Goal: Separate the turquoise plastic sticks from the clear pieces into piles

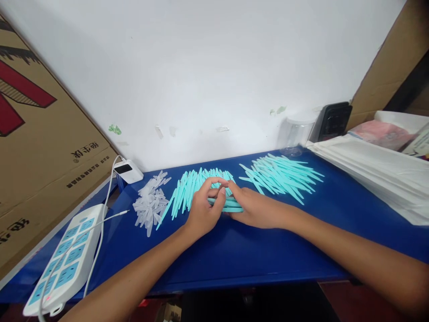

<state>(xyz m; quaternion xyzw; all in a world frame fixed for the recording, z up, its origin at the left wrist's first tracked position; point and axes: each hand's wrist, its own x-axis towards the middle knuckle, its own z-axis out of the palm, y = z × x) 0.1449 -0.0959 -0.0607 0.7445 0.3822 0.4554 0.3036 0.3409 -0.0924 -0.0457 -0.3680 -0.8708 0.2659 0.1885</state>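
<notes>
Both hands close around a small bundle of slim turquoise sticks [231, 209], held crosswise above the middle of the glossy dark-blue tabletop [217, 264]. The left hand [203, 208] grips the bundle's left end with curled fingers, thumb raised on top; the right hand [253, 208] wraps its right end, and the fingertips of the two hands meet above it. The exact finger contact underneath is hidden. Two loose piles of the same sticks lie toward the rear edge of the tabletop: the left stick pile [191, 190] sits just behind the left hand, and the right stick pile [281, 176] lies beyond the right hand. A heap of translucent, whitish plastic slips [150, 203] lies near the left rear corner — just beside the left stick pile. A white box-shaped device with a black screen [131, 172] stands at that corner. Along the left edge rests a white power strip with light-blue sockets [67, 259]. Near the right rear corner stands a clear cylindrical jar with a white lid [298, 136] — beside a stack of white sheets [375, 170].
</notes>
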